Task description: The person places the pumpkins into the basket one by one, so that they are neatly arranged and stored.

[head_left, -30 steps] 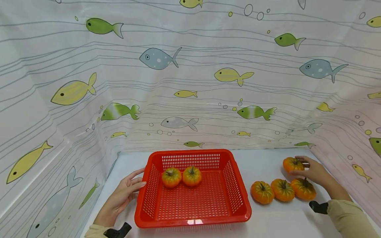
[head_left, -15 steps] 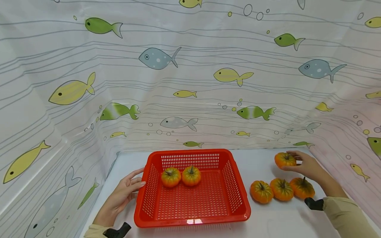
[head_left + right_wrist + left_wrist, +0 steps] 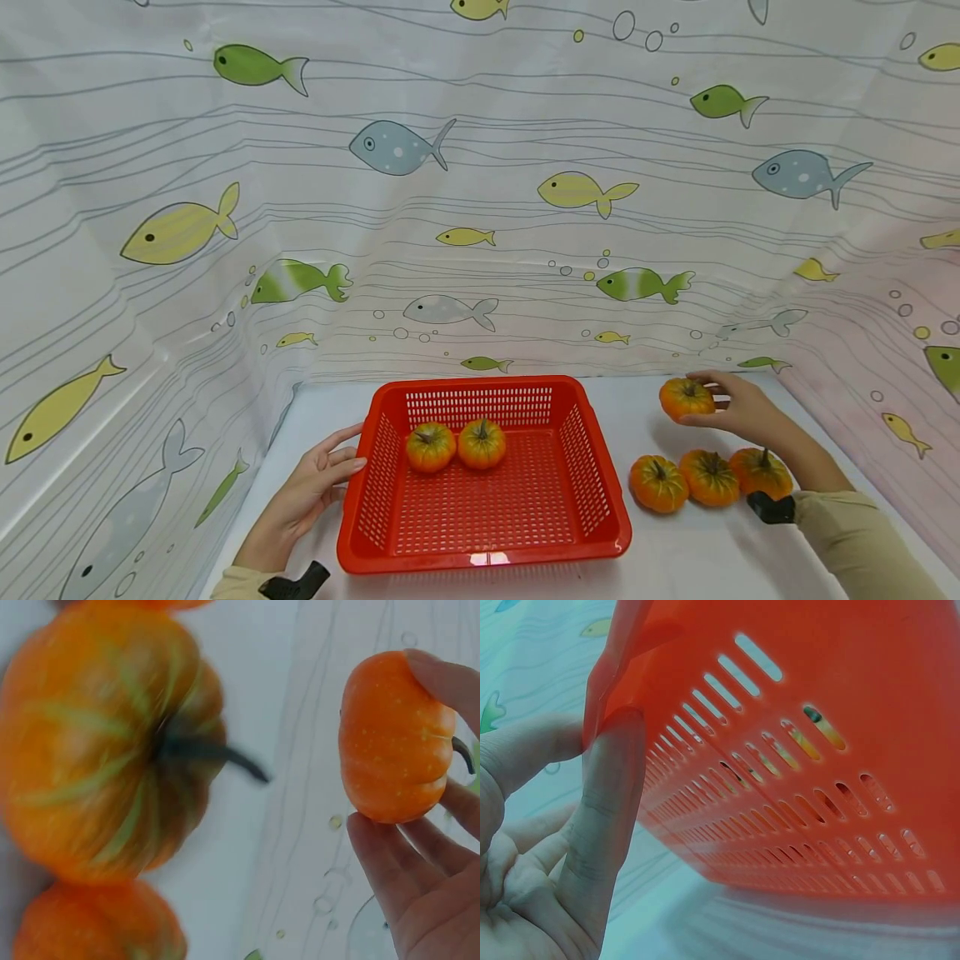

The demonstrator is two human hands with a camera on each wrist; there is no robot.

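Observation:
A small orange pumpkin (image 3: 686, 400) with a green stem is held between the thumb and fingers of my right hand (image 3: 742, 406), above the table at the back right. In the right wrist view, the fingertips grip that pumpkin (image 3: 394, 739) at its sides. My left hand (image 3: 311, 483) pinches the left rim of a red plastic basket (image 3: 491, 560). In the left wrist view, one finger lies under the rim of the basket (image 3: 840, 697), with the thumb against it. Two more pumpkins, a left one (image 3: 431, 447) and a right one (image 3: 482, 443), sit inside at the basket's back left.
Right of the basket, a row of three pumpkins stands on the white table (image 3: 675, 567): a left one (image 3: 658, 484), a middle one (image 3: 710, 479) and a right one (image 3: 761, 473). A fish-patterned sheet (image 3: 525, 267) encloses the table's back and sides.
My right hand has lifted the pumpkin from behind the row and carried it left, toward the basket. The left hand has stayed on the basket rim.

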